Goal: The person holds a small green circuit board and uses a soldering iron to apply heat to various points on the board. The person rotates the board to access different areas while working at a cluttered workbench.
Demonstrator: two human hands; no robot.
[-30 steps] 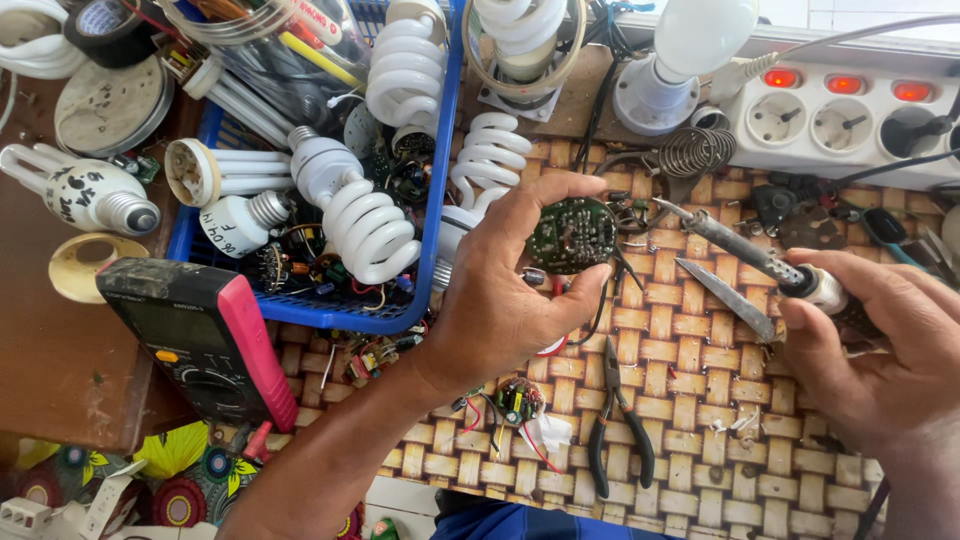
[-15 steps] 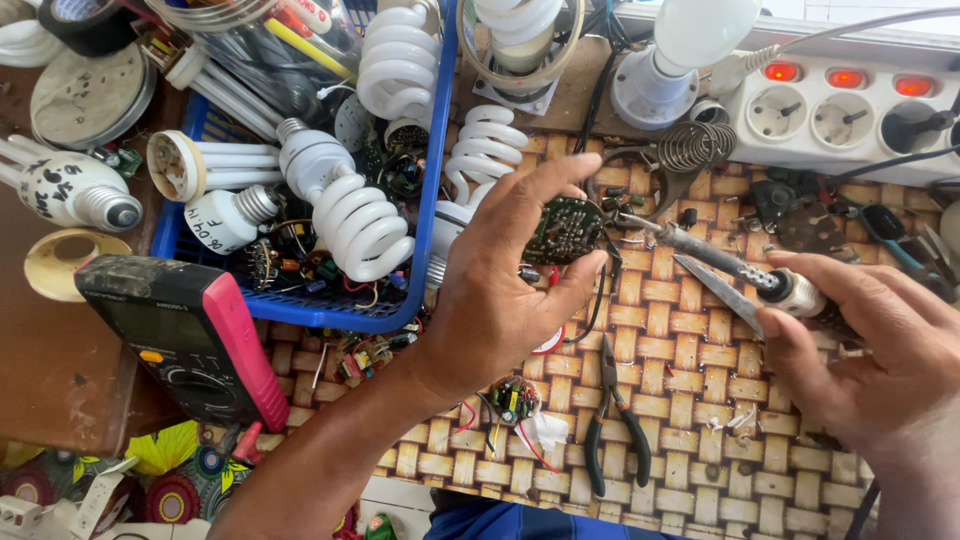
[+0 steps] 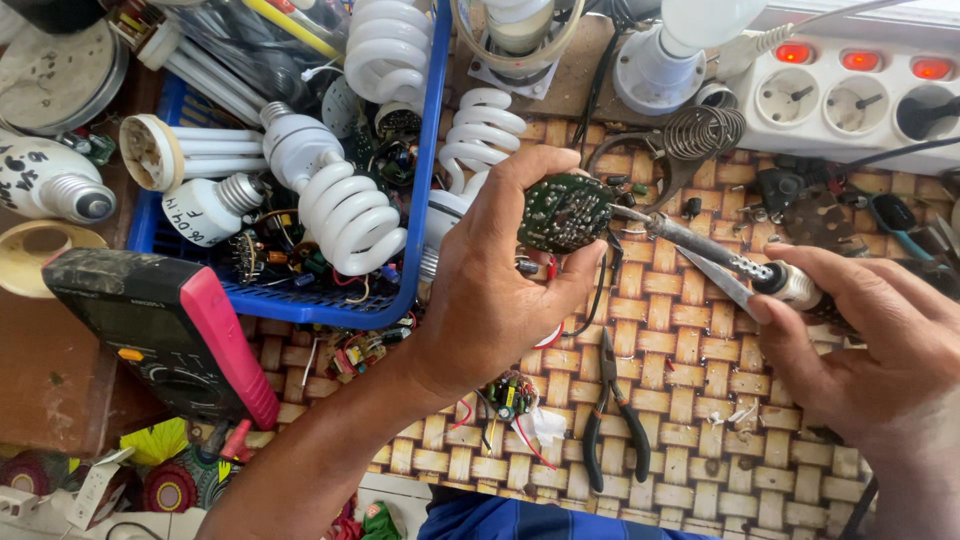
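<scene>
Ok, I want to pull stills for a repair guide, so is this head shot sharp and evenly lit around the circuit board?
Head view: the circuit board and soldering iron are sharp, in soft even daylight with faint shadows; the white lamp base at the top is slightly overexposed; edges bend a little from the wide lens.
</scene>
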